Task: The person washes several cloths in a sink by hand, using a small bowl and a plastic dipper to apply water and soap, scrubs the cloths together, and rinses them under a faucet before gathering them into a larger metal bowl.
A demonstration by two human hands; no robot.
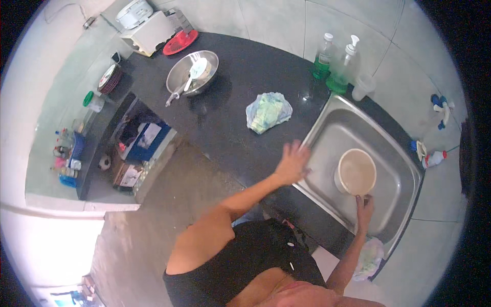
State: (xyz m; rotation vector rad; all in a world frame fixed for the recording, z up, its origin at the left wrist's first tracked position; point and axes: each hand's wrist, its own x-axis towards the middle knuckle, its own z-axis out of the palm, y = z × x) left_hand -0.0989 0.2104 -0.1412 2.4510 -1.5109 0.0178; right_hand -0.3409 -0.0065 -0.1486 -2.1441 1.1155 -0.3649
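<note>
My right hand (364, 211) grips the near rim of a round pale plastic tub (337, 180), which stands in the stainless steel sink (324, 130). The tub's inside looks beige and cloudy, perhaps liquid. At the sink's left edge is my left hand (293, 163), fingers spread and slightly blurred, with nothing in it. Whether it rests on the rim or hovers, I cannot tell. Beyond it a crumpled, pale multicoloured cloth (269, 112) lies on the dark countertop (234, 126). A similar cloth (369, 259) sits by my right forearm at the sink's near corner.
Behind the sink stand a bottle of green liquid (323, 57), a pump bottle (342, 71) and a translucent cup (363, 87). A blue-handled tap (443, 109) is on the wall. Farther left are a steel bowl (178, 73) with a white ladle (197, 70) and a red plastic basket (180, 42).
</note>
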